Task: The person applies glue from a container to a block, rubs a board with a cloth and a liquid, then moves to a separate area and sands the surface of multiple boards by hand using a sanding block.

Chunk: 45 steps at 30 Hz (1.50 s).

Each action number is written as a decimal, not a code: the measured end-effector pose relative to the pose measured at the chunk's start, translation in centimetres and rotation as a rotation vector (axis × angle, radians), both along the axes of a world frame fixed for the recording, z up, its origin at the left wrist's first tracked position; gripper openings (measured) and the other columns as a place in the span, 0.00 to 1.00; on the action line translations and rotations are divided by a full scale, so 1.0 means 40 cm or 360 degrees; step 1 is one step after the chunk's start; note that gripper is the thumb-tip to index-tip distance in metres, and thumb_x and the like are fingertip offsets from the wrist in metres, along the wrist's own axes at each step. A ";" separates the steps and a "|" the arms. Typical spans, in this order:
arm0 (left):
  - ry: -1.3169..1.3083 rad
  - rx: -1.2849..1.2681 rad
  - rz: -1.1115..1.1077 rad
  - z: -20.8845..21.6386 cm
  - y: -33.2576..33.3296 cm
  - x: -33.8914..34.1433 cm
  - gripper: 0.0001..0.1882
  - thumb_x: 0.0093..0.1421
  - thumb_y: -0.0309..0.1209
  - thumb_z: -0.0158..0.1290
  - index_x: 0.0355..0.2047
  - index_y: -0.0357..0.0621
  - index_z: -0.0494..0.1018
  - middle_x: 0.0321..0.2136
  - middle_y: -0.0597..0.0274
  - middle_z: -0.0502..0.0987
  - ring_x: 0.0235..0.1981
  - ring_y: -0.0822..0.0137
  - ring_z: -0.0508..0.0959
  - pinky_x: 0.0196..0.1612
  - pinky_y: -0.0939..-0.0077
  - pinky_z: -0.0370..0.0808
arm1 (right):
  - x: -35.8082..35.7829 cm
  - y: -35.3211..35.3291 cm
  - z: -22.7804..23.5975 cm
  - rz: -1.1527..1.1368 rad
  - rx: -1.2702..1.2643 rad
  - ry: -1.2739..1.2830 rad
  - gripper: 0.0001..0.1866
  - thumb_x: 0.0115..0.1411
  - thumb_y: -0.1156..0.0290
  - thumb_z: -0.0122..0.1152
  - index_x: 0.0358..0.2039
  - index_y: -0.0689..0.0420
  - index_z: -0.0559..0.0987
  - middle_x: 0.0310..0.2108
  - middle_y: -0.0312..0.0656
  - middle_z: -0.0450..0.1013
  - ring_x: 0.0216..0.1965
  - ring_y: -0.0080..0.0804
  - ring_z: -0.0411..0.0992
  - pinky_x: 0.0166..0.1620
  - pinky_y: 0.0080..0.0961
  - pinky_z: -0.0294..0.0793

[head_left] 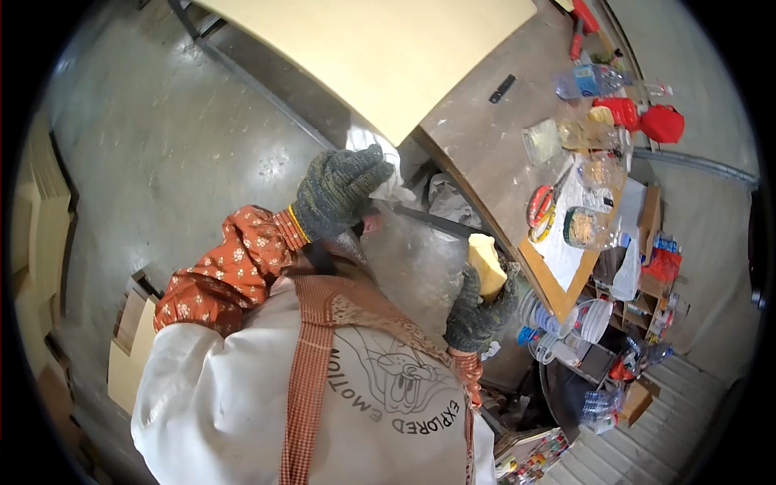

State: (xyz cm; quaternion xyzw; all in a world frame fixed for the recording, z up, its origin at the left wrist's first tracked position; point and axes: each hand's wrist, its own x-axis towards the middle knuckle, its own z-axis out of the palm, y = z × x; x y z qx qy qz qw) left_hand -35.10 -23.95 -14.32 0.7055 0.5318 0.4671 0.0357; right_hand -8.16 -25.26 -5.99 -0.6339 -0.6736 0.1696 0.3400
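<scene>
One pale yellow lump (487,268), soft-looking and uneven-edged (its material is unclear), sits pinched in your gloved right grip (469,311), beside the bench (477,137). Your gloved left grip (333,194) bends near a cream panel (396,56); whether it holds anything, I cannot tell.
</scene>
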 end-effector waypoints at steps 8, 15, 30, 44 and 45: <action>0.0202 -0.0361 -0.0215 0.031 0.027 0.070 0.29 0.44 0.30 0.54 0.51 0.47 0.69 0.47 0.56 0.72 0.43 0.56 0.72 0.45 0.61 0.68 | 0.036 0.047 0.033 -0.0093 0.0399 0.0011 0.25 0.51 0.75 0.66 0.48 0.66 0.68 0.45 0.48 0.70 0.45 0.35 0.69 0.49 0.29 0.68; 0.0069 -0.0346 -0.0329 0.016 0.008 0.085 0.23 0.54 0.34 0.50 0.51 0.48 0.68 0.48 0.54 0.71 0.44 0.54 0.72 0.45 0.61 0.68 | 0.142 0.126 0.067 -0.0143 0.0828 -0.0480 0.19 0.51 0.78 0.63 0.45 0.62 0.70 0.45 0.48 0.70 0.46 0.41 0.69 0.50 0.33 0.68; -0.0621 -0.0616 0.0315 -0.102 -0.083 -0.029 0.18 0.53 0.28 0.52 0.46 0.38 0.71 0.44 0.52 0.74 0.46 0.57 0.73 0.49 0.67 0.70 | 0.220 0.569 0.016 0.0146 0.0809 -0.0684 0.07 0.55 0.71 0.55 0.29 0.59 0.78 0.25 0.45 0.74 0.28 0.41 0.73 0.33 0.33 0.70; -0.0642 -0.0630 0.0534 -0.110 -0.112 -0.011 0.20 0.49 0.21 0.51 0.45 0.39 0.72 0.42 0.50 0.74 0.44 0.54 0.75 0.48 0.67 0.71 | 0.247 0.631 0.041 0.0505 0.0109 -0.1783 0.21 0.51 0.74 0.50 0.48 0.58 0.73 0.48 0.53 0.69 0.45 0.51 0.68 0.49 0.42 0.66; -0.0677 -0.0666 0.0489 -0.122 -0.115 -0.010 0.20 0.50 0.22 0.52 0.46 0.38 0.72 0.44 0.51 0.74 0.45 0.56 0.74 0.49 0.68 0.70 | 0.200 0.613 0.074 0.0409 0.0109 -0.1719 0.20 0.54 0.70 0.52 0.49 0.57 0.72 0.47 0.52 0.69 0.44 0.49 0.69 0.48 0.39 0.67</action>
